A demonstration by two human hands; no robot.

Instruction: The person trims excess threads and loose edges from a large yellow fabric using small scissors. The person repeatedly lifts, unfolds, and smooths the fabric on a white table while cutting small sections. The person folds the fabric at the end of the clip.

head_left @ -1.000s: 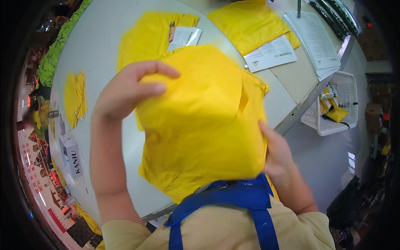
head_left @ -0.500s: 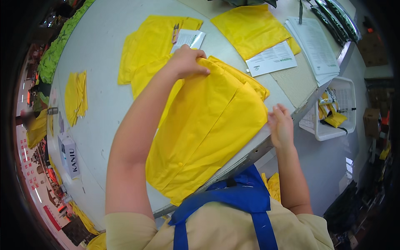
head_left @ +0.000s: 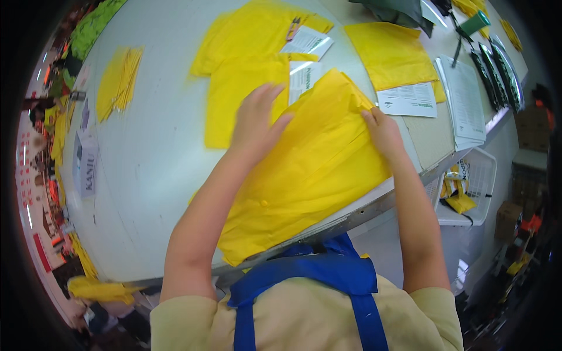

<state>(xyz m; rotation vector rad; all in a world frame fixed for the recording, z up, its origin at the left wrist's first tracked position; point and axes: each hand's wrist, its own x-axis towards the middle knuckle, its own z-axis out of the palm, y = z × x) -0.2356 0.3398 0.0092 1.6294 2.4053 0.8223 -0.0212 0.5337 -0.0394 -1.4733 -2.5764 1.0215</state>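
Note:
A folded yellow garment (head_left: 304, 169) with a snap button lies across the near table edge, its far corner pointing away from me. My right hand (head_left: 383, 130) pinches the garment's right edge between thumb and fingers. My left hand (head_left: 257, 123) is open, thumb and fingers spread, at the garment's upper left side; blur hides whether it touches the cloth. Just beyond that hand lies a flat yellow folded piece (head_left: 234, 105), with a white printed sheet (head_left: 301, 79) beside it.
Farther back are a yellow stack (head_left: 252, 29) with thread snips (head_left: 293, 28), another yellow folded piece (head_left: 392, 55), and paper sheets (head_left: 462, 105). Yellow strips (head_left: 119, 82) and a small box (head_left: 86, 164) sit left. A white basket (head_left: 483, 187) stands beyond the table's right edge.
My left hand has let go of the garment's top edge and opened. My right hand has taken hold of the right edge. The garment lies flatter, and the view has shifted.

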